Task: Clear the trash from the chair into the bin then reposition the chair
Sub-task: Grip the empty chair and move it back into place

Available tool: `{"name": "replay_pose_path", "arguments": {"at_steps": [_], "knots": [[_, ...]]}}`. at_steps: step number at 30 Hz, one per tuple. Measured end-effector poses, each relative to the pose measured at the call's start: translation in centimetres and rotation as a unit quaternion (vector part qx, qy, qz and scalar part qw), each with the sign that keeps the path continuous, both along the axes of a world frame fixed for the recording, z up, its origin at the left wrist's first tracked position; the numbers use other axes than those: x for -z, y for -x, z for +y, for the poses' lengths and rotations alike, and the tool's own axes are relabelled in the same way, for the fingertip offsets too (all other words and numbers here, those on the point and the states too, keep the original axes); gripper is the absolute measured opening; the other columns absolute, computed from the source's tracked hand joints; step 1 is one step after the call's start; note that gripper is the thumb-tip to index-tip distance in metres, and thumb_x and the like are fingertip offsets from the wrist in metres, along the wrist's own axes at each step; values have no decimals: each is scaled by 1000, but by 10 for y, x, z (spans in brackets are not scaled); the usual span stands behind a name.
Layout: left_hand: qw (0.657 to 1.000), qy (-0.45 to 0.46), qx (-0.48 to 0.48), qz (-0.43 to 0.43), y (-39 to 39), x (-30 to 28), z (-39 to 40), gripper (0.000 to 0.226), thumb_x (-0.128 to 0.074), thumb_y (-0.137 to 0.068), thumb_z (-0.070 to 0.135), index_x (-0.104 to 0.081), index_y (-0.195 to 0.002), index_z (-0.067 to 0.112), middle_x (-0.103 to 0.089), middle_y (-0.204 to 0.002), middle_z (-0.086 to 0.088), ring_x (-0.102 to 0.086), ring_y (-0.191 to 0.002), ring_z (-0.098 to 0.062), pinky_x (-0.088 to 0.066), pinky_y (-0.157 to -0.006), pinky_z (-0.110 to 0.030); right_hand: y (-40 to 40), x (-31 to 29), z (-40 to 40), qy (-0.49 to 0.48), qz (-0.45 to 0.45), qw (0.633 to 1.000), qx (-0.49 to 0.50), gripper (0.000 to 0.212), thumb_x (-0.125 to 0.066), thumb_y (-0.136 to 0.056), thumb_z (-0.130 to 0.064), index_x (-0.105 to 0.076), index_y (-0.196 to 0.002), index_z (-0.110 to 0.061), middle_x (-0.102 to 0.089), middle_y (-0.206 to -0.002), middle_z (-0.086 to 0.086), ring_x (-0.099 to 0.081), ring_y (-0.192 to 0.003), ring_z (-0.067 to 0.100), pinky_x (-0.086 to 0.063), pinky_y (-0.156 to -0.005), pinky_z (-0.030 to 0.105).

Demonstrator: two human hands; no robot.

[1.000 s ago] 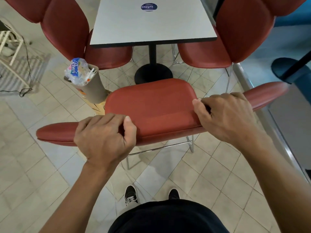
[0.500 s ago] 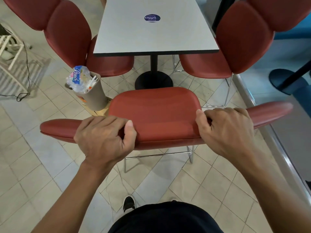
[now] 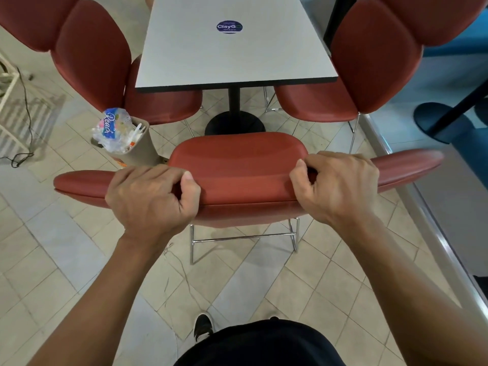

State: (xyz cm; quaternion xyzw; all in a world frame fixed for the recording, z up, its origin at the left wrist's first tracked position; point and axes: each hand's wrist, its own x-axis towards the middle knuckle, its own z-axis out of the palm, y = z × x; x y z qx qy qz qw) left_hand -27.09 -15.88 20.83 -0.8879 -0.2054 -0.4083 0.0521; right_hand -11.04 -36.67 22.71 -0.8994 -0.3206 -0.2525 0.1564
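While both hands clamp its backrest, the red padded chair (image 3: 237,165) faces the bench.
Left grip (image 3: 150,199) and right grip (image 3: 338,186) close on the top edge; grey square bench (image 3: 235,54) lies straight ahead, seat pointing toward it.

Counter (image 3: 237,56): stood pale grey with a dark edge on a black pedestal base (image 3: 234,125).
Sticker (image 3: 229,26): lay round and blue near the counter's far middle.
Side chairs: one red chair (image 3: 92,59) stood at the counter's left, another (image 3: 369,54) at its right.
Floor (image 3: 303,286): was beige tile.
Cable (image 3: 25,107): trailed black across the floor at far left, beside a white wire rack (image 3: 10,101).
Shoe (image 3: 202,326): showed black with white laces, low in view.
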Motion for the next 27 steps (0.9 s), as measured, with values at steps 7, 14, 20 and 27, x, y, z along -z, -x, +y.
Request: {"name": "replay_pose_path", "arguments": {"at_steps": [7, 14, 20, 27], "knots": [[1000, 2, 4, -10, -12, -1, 9, 31, -48, -84, 24, -67, -61, 15, -64, -55, -1, -59, -53, -25, -38, -61, -33, -11, 1, 10, -18, -18, 1000, -6, 36, -49, -82, -33, -33, -52, -21, -36, -46, -7, -30, -45, 17, -27, -61, 25], [1000, 6, -9, -13, -30, 0, 17, 30, -50, -84, 24, -69, -62, 16, -63, -54, -1, -59, -53, -26, -39, -62, -33, -30, 0, 19, -18, -17, 1000, -4, 36, -46, -81, -34, -35, -49, -19, -34, -45, -6, -29, -44, 17, -25, -61, 24], [1000, 19, -15, -13, -48, -1, 16, 31, -49, -84, 26, -70, -64, 16, -66, -58, 0, -60, -54, -24, -41, -64, -33, -52, -1, 23, -14, -7, 1000, -10, 36, -46, -80, -35, -39, -49, -18, -38, -44, -5, -33, -43, 18, -26, -62, 24], [1000, 9, -23, -13, -64, 0, 23, 29, -50, -83, 26, -68, -63, 16, -64, -56, 0, -59, -54, -24, -39, -63, -32, -71, -2, 32, -16, -9, 1000, -8, 36, -45, -79, -34, -42, -48, -18, -40, -43, -4, -35, -41, 18, -26, -61, 24]]}}
